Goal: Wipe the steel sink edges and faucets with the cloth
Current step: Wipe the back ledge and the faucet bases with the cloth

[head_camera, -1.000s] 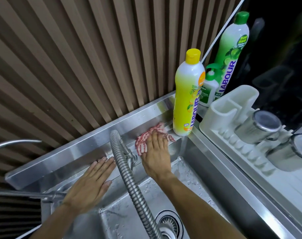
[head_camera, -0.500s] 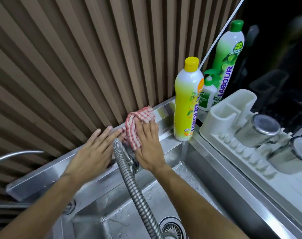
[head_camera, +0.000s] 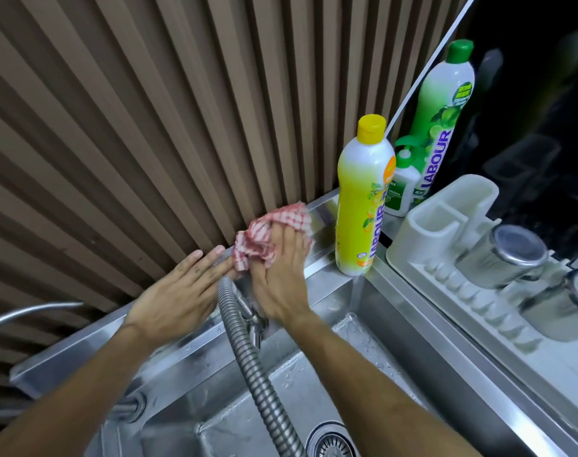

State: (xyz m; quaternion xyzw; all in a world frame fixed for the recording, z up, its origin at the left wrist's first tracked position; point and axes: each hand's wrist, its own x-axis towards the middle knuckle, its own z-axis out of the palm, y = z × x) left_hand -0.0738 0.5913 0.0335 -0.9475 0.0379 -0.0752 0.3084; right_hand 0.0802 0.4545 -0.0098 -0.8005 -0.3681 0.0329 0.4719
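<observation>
So the red-and-white checked cloth [head_camera: 274, 234] is bunched up against the raised back edge of the stainless steel sink [head_camera: 324, 222], right where the steel meets the brown ribbed wall panel [head_camera: 149, 127]. It's pressed there by the right hand [head_camera: 281, 278], whose fingers are laid mostly straight over the fabric, with the lower folds tucked under the fingertips; whether anything is actually pinched can't be told from this angle. The left hand [head_camera: 179, 295] is laid flat on the same back ledge just beside it, fingers straight and together, the fingertips reaching the cloth's left corner or very near it. Between the two wrists the ribbed metal faucet hose [head_camera: 258, 377] is seen running down toward the basin, where a round steel drain strainer [head_camera: 330, 440] is partly cut off at the bottom. Water drops are scattered over the basin floor. Just right of the cloth a tall yellow dish-soap bottle with a yellow cap [head_camera: 363, 196] is stood upright on the ledge, and behind it a small white bottle with a green pump top [head_camera: 401, 186] and a tall green-capped bottle [head_camera: 442, 117] are parked in the corner. Further right, a white plastic drying rack [head_camera: 446, 225] is loaded with two steel cups [head_camera: 502, 255] lying on their sides.
</observation>
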